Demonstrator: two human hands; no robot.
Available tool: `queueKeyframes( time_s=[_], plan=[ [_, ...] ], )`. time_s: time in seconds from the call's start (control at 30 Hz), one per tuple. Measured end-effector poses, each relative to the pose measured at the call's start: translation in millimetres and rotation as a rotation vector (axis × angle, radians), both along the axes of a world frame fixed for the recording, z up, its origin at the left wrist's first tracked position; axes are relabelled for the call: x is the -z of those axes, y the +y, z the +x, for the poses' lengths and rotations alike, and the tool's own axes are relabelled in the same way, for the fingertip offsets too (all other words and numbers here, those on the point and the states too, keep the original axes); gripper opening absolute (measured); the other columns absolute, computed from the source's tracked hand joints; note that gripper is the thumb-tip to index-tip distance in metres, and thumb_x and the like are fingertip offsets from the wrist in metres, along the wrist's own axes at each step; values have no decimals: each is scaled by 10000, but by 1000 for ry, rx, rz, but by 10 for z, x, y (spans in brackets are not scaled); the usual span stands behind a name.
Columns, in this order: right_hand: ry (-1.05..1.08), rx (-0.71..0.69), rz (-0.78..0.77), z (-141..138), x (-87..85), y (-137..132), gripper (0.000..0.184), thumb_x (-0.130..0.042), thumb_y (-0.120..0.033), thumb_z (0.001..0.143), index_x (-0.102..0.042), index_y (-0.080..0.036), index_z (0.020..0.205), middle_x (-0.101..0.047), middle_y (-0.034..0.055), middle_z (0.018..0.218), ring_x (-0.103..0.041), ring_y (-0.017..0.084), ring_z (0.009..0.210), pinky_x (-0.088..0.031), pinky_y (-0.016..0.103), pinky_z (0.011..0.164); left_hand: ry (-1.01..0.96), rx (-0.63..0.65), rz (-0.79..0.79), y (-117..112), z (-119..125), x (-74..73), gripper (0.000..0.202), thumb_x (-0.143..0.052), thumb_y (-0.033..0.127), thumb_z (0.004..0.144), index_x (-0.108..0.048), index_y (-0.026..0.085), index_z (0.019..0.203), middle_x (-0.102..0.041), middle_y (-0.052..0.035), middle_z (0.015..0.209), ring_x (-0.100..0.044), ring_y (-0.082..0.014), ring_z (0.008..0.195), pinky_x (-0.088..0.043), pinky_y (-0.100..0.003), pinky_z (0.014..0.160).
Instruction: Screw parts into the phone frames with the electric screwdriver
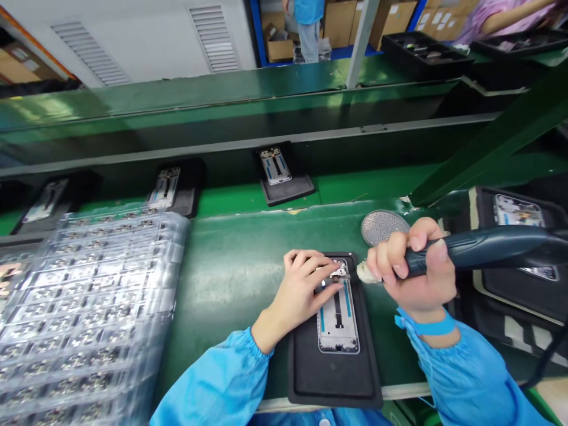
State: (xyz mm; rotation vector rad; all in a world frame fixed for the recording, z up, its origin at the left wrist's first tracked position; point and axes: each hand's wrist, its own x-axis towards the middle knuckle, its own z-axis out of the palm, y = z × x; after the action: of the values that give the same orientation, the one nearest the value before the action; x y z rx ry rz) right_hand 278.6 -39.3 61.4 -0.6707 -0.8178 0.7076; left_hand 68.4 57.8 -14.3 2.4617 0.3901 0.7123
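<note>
Low at centre of the picture, a phone chassis [349, 328] is touched by the bent-fingered left hand [306, 281], any pinch unclear; a dark-handled tool [492, 247] is gripped by the right hand [415, 269], fingertips best kept clear of its tip.

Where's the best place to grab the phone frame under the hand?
I'd pinch the phone frame by its two long edges near the bottom end, coming from above, on the wearer's side. It lies flat on the black tray, and the left hand and tool are at its top end.
</note>
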Motion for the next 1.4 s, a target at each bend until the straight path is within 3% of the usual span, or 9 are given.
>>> queueKeyframes(
  time_s=[0.13,0.3,0.53,0.7,0.87,1.1,1.17,1.3,1.4],
  plan=[
    [12,-63,2,-113,21,-15,350,-733,-576,1218,-605,-309,1032,-490,-116,611,-347,111,381,-445,277,459,9,56,-9,-6,-6,31,177,-789,357,1271,-941,283,1321,-961,-46,1206,-794,-289,1304,-444,-517,1227],
    [2,-51,-39,-84,-20,-77,390,-781,-602,1189,-605,-306,1004,-517,-116,610,-378,114,377,-471,283,471,-14,52,-67,-27,-1,-1,229,-786,345,1258,-953,259,1127,-958,-40,1122,-803,-270,1202,-458,-519,1209],
    [14,-71,-58,-80,-28,-107,391,-776,-608,1190,-606,-307,1008,-508,-120,605,-346,110,369,-430,282,463,5,102,-70,-25,-5,21,213,-784,403,1274,-957,280,1295,-973,-41,1145,-798,-266,1195,-473,-501,1194],
    [27,-72,-56,-37,-31,-154,383,-777,-626,1189,-614,-316,1033,-505,-112,611,-344,117,384,-433,305,469,16,151,-41,-13,-13,38,265,-717,375,1306,-952,265,1252,-973,-41,1135,-793,-262,1183,-461,-508,1181],
    [14,-95,-79,-33,-65,-223,393,-785,-652,1183,-620,-323,1044,-507,-108,611,-348,118,389,-433,311,471,65,167,-47,-23,-12,-49,312,-650,372,1322,-921,250,1228,-955,-60,1129,-778,-273,1177,-464,-518,1185],
    [-5,-76,-96,120,-135,-300,333,-838,-624,1145,-707,-334,1046,-519,-81,599,-385,154,375,-474,395,472,88,107,-119,22,-59,-135,599,-330,403,1380,-732,222,975,-779,-76,912,-679,-256,925,-509,-463,998],
    [0,-67,-123,147,-156,-302,366,-870,-643,1126,-702,-337,1017,-501,-83,585,-382,155,368,-476,402,463,76,116,-143,37,-69,-123,616,-319,417,1382,-774,219,1018,-787,-73,914,-681,-251,911,-510,-458,1004],
    [9,-85,-153,115,-204,-297,402,-879,-642,1124,-669,-335,971,-506,-92,577,-398,146,362,-473,377,448,40,158,-146,56,-69,-96,532,-402,422,1377,-891,213,1394,-887,-83,1041,-745,-246,966,-516,-459,1077],
    [5,-112,-159,85,-242,-311,403,-885,-640,1120,-676,-333,964,-557,-91,578,-426,149,359,-468,366,434,66,224,-121,67,-66,-71,482,-491,433,1367,-930,235,1398,-928,-81,1058,-774,-251,993,-514,-471,1124]
  ],
)
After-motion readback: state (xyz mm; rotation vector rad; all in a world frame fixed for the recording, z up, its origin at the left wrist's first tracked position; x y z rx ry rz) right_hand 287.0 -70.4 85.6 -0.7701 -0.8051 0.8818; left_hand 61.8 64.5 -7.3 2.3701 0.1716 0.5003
